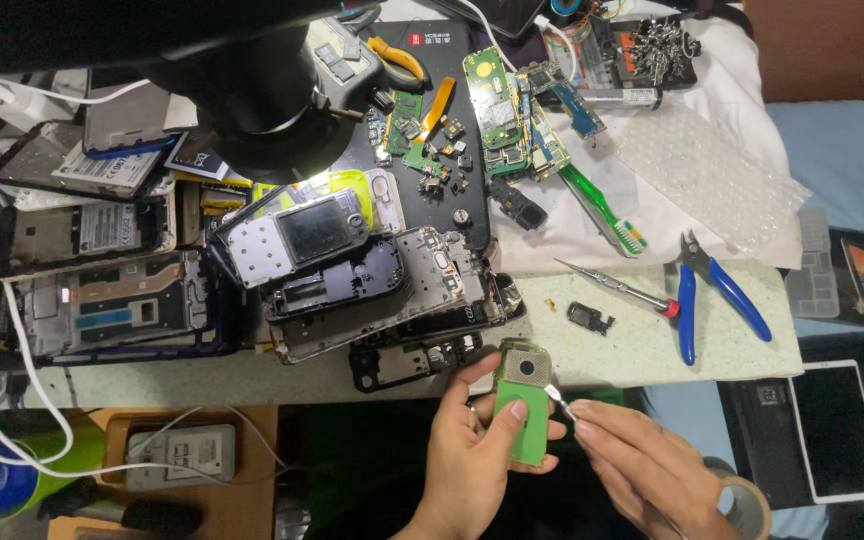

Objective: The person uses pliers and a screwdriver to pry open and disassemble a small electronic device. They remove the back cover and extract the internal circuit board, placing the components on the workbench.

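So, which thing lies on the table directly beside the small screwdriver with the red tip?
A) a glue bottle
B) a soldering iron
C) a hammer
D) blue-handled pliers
D: the blue-handled pliers lie just right of the small screwdriver, on the table.

Counted: two hands, left (467,455) and right (642,465); one green circuit board (524,400); one blue-handled pliers (710,290); one green toothbrush (604,210); one screwdriver (617,288).

phone frames (352,270) crowd left; bare bench (592,360) beside pliers (712,295).
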